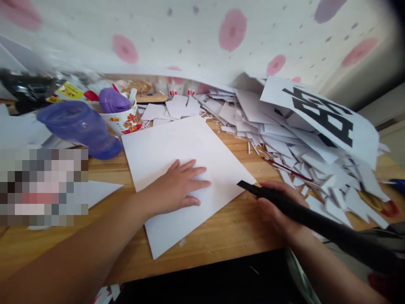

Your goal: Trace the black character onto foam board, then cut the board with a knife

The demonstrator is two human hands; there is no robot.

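Observation:
A stiff white sheet (158, 152) lies at an angle on the wooden table. My left hand (182, 188) rests flat on it, palm down, with its fingers spread. At the sheet's right corner, my right hand (281, 207) is closed around a long black utility knife (303, 215). The knife's flat, slanted dark tip points left, over or just above the sheet's lower right edge; I cannot tell whether it touches. Its thick rear end reaches toward the lower right of the view.
Piled white offcuts (284, 135) cover the table's right side, with a printed sheet (329, 114) on top and scissors (376, 202) among them. A translucent blue bottle (76, 122) and a paper cup (125, 121) holding a purple object (114, 100) stand at back left.

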